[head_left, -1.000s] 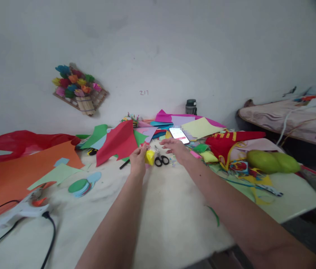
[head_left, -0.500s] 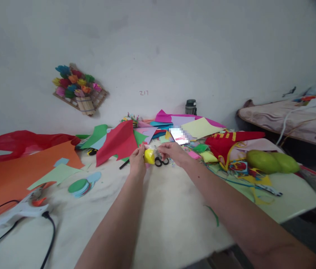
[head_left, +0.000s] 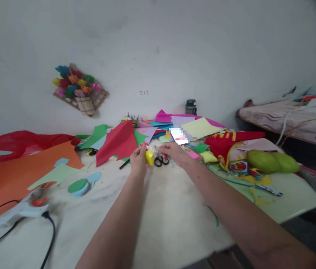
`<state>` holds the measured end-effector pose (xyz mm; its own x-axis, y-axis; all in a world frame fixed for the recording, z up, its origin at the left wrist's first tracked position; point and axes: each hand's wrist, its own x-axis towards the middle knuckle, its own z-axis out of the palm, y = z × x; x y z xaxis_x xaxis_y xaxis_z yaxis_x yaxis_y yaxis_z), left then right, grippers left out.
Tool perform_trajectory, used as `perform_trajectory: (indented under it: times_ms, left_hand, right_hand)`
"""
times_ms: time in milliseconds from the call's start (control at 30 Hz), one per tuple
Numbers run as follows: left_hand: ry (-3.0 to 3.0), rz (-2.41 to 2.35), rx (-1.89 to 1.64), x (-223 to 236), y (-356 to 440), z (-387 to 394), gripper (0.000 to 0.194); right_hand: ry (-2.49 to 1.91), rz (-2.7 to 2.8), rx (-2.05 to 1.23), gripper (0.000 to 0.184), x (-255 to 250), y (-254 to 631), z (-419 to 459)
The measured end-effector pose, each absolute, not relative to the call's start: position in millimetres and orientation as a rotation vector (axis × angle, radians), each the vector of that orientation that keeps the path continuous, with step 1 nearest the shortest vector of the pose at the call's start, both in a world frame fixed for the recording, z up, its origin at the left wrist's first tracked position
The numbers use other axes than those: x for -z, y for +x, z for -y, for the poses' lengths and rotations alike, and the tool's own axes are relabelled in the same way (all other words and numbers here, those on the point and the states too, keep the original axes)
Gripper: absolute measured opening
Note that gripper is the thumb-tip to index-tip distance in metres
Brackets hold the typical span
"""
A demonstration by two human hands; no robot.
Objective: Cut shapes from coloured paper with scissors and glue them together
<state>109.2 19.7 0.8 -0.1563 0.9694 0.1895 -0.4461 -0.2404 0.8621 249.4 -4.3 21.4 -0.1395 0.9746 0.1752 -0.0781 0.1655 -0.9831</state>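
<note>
My left hand (head_left: 138,161) is closed around a small yellow paper piece (head_left: 149,157), held just above the white table (head_left: 160,220). My right hand (head_left: 172,151) reaches in from the right, its fingers pinched at the yellow piece's upper right edge. Black-handled scissors (head_left: 161,161) lie on the table right behind and below the two hands. A phone (head_left: 179,135) rests on the paper pile just beyond my right hand.
Coloured paper sheets (head_left: 117,142) crowd the far table, with a big orange sheet (head_left: 26,168) at left. A white glue gun (head_left: 23,209) with a black cord lies front left. Green circle cutouts (head_left: 80,185), a green pillow (head_left: 272,161) and a dark bottle (head_left: 190,107) are also there.
My right hand was open and hovering near the phone; it has come left and closed its fingers on the yellow piece in my left hand.
</note>
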Motion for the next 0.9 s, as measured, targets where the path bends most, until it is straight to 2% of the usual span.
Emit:
perform_trajectory:
  times_ms: [200, 600, 900]
  left_hand:
    - [1.032, -0.836, -1.63, -4, 113, -15, 0.035]
    - [1.128, -0.82, -1.594, -4, 116, -14, 0.032]
    - [1.233, -0.78, -1.282, -9, 104, -12, 0.032]
  right_hand:
    - [-1.065, 1.417, -1.108, 0.033, -16, 247, 1]
    - [-1.238, 1.443, -0.887, 0.021, -25, 244, 5]
    - [-1.263, 1.584, -0.828, 0.015, -24, 248, 3]
